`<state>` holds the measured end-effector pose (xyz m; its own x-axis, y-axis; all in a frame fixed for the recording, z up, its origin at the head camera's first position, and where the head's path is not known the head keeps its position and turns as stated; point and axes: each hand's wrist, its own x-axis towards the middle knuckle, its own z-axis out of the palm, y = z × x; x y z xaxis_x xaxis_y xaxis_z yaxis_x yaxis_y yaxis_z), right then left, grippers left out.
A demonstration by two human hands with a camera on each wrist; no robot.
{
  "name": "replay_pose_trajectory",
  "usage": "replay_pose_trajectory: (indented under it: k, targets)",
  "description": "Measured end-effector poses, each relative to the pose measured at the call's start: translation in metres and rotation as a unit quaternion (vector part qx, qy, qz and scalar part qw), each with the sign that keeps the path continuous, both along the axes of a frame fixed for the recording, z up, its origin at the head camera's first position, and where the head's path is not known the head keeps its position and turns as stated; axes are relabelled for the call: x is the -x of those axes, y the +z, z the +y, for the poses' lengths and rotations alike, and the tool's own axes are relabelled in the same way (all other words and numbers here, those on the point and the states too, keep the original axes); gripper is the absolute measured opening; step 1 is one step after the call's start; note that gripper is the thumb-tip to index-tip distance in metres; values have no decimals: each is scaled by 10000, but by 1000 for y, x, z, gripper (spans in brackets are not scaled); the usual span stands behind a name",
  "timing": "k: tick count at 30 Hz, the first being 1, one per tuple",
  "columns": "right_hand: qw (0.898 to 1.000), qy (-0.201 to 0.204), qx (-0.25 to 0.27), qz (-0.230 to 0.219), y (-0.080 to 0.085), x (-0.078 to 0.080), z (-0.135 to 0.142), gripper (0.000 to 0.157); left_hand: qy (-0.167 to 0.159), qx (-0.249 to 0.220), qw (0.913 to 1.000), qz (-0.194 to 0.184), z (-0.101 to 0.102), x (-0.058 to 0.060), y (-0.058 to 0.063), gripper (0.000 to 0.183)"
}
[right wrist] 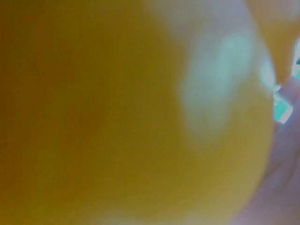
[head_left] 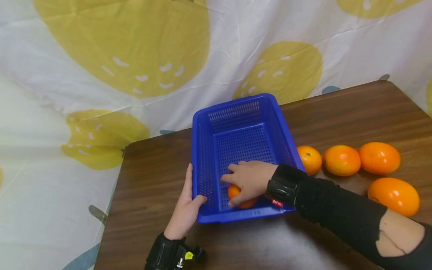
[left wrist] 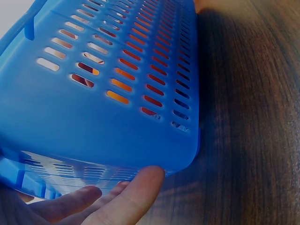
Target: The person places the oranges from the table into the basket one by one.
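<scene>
A blue plastic basket (head_left: 241,215) with slotted walls stands on the table. My left hand (head_left: 183,212) holds its near left side, thumb over the rim and fingers along the outer wall; in the left wrist view the hand's fingers (left wrist: 136,192) lie against the blue wall. Inside the basket at the near end, my right hand (head_left: 253,180) grips an orange (head_left: 248,203), thumb on its near side and fingers over the top. Part of another orange (head_left: 267,196) shows under the right wrist. An orange surface (right wrist: 140,117) fills most of the right wrist view, blurred.
Several oranges lie on the brown wooden table right of the basket: one orange (head_left: 309,160) against its wall, others (head_left: 342,160) beside it, and one (head_left: 393,197) nearer the right forearm. A white cloth (head_left: 229,33) with yellow fruit prints hangs behind the table (head_left: 152,180).
</scene>
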<state>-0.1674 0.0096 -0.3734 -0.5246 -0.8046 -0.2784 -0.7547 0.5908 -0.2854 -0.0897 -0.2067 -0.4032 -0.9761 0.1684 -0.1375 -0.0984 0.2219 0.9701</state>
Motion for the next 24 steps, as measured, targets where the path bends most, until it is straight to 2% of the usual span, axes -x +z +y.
replay_pose_trajectory:
  k: [8,18,24]
  targets:
    - [9998,-14,-10,189,6,-2,4,79,-12,-24,9999,106,1,2,0,89]
    - [9991,-8,109,417,20,-4,8,80,-55,-98,9999,66,2,2,-1,89]
    - [9986,-49,226,485,24,-5,13,79,37,-59,10000,14,1,0,-1,88]
